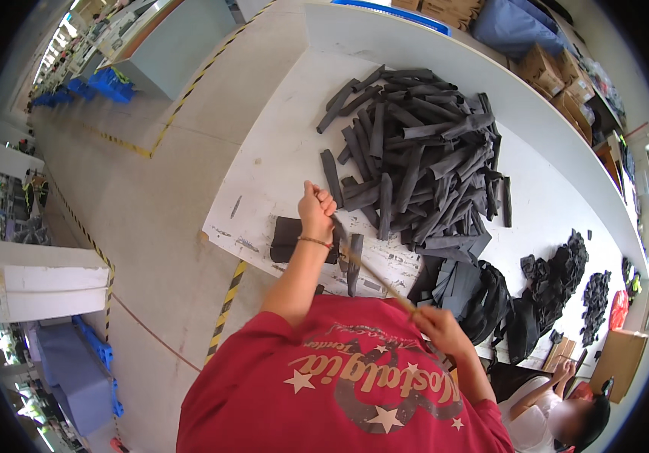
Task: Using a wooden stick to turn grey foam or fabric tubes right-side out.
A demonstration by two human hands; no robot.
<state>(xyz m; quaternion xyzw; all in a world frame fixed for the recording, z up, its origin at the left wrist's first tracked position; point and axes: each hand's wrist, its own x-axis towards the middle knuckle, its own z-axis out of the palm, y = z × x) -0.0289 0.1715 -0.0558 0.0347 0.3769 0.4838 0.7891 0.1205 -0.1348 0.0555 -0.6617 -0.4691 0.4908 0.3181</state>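
My left hand is a closed fist over the near edge of the white table, gripping the end of a dark fabric tube. A thin tan stick slants from that tube down to my right hand, whose fingers wrap its near end in front of my shirt. How far the stick reaches into the tube I cannot tell. Below my left wrist lies a flat dark fabric piece. Another dark tube rests beside the stick. Beyond my hands rises a large heap of dark fabric tubes.
A low white partition runs along the table's far side. Dark bundles and smaller dark heaps lie to the right. A co-worker in white sits at lower right. Yellow-black tape marks the floor at left.
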